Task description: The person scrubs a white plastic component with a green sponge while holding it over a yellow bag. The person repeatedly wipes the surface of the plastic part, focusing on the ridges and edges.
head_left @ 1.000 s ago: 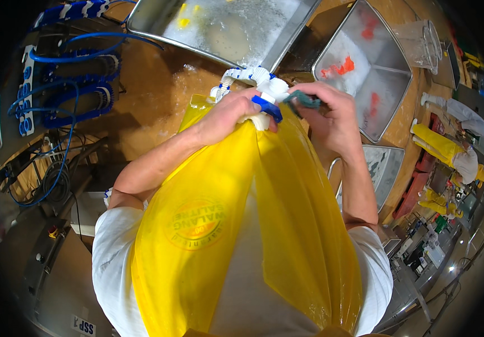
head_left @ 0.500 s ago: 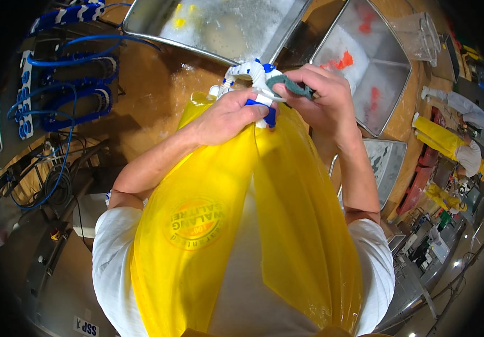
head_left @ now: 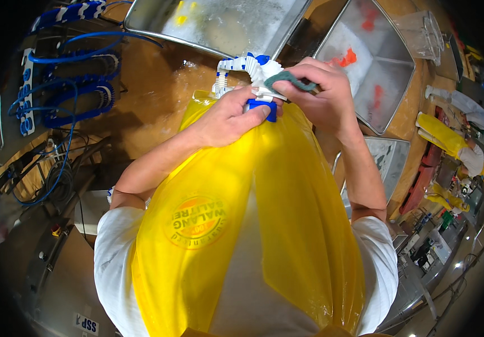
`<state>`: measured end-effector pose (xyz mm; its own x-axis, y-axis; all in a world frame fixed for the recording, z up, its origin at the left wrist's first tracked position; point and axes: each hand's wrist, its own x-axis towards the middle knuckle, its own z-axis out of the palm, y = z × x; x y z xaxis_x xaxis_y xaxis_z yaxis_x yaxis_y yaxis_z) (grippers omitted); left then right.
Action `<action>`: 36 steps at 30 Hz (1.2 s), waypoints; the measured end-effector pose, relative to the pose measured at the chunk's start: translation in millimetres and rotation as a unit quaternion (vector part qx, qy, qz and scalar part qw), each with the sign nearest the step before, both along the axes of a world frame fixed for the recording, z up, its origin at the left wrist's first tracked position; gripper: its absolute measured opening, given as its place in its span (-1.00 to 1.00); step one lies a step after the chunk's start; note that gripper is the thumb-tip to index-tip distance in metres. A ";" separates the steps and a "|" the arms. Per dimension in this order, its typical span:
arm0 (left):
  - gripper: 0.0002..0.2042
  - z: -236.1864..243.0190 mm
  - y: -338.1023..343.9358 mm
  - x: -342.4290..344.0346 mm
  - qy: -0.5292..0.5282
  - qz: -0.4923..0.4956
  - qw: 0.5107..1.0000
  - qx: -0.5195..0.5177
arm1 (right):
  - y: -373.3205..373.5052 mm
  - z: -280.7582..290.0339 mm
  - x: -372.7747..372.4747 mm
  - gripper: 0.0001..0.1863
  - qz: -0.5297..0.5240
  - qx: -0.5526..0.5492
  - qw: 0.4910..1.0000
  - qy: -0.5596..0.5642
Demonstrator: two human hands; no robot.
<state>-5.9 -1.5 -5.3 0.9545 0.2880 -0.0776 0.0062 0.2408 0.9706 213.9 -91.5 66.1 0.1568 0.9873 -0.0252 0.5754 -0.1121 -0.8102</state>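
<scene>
In front of my yellow plastic apron (head_left: 197, 269) is a white-and-blue segmented plastic chain (head_left: 249, 63), bent in a curve. My left hand (head_left: 228, 119) is closed on its near end, with the thumb by a blue link. My right hand (head_left: 325, 92) pinches a dark green scouring pad (head_left: 291, 80) and holds it against or right beside the white links, just right of my left fingers. Part of the chain is hidden behind my fingers.
A metal basin (head_left: 219, 33) of foamy water stands ahead, with yellow pieces in it. To its right is another metal sink (head_left: 391, 67) with foam and orange-red pieces. Blue-and-white chain loops (head_left: 79, 101) and a blue hose (head_left: 62, 59) are at left. Co-workers (head_left: 450, 137) stand far right.
The chain has tilted and shifted, so more of its curved white length shows at the left. The scouring pad has moved slightly right along with my right hand. Both grips stay closed.
</scene>
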 end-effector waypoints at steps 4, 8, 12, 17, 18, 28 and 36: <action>-0.74 13.6 1.0 4.7 0.045 0.013 0.997 0.053 | -13.7 14.1 -4.5 -0.89 -0.059 -0.034 0.978 0.198; -0.72 7.0 1.1 6.4 -0.040 0.048 0.970 0.236 | -15.0 9.0 -11.4 -0.81 0.035 0.118 0.992 -0.034; -0.73 15.7 3.4 5.6 0.000 0.020 0.971 0.236 | -14.4 -2.1 -30.7 -0.67 -0.048 0.155 0.984 -0.070; -0.69 10.9 6.6 1.8 0.018 0.016 0.968 0.251 | -16.7 -10.0 -28.9 -0.65 0.016 0.187 0.975 -0.119; -0.69 9.5 6.0 1.7 0.011 0.028 0.968 0.248 | -17.5 -5.0 -28.0 -0.64 0.042 0.170 0.975 -0.137; -0.70 -6.0 5.4 0.1 -0.040 0.046 0.966 0.251 | -11.9 -10.1 -40.1 -0.55 0.063 0.163 0.970 -0.167; -0.75 -10.9 10.4 -6.0 -0.058 -0.006 0.976 0.209 | -9.6 -17.9 -26.2 -0.67 0.099 0.167 0.977 -0.087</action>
